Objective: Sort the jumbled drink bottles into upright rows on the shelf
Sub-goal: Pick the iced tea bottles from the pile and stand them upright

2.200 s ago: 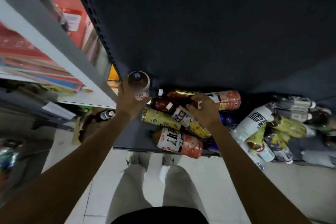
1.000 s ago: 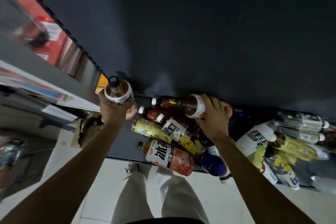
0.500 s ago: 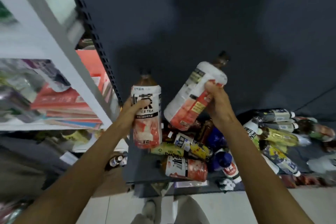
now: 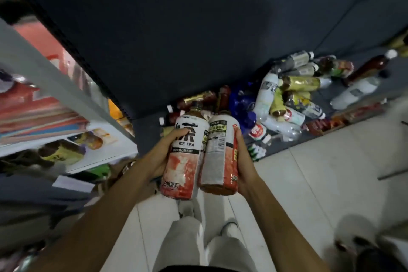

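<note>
We see first the dark shelf unit (image 4: 176,28) that fills the upper part of the view, and its low shelf board (image 4: 145,130) runs from the centre to the right. On this board lies a jumble of drink bottles (image 4: 284,97), most of them on their sides and touching one another; among them are a white bottle (image 4: 266,95), a gold-labelled bottle (image 4: 302,84) and a blue bottle (image 4: 242,106). On the left stands a white rack (image 4: 33,66) with red and orange packages, which are blurred, so perhaps they are boxes, but we cannot tell for sure. Below is the pale tiled floor (image 4: 309,183) and the light trousers (image 4: 198,245) of the person. In front of the shelf, above the floor, our two hands hold two ice tea bottles side by side, both nearly upright and touching each other. The left hand (image 4: 159,157) wraps its fingers around the left ice tea bottle (image 4: 185,157), which shows the words ICE TEA. The right hand (image 4: 241,157) grips the right ice tea bottle (image 4: 220,157) from its outer side, with the back label turned to us.
</note>
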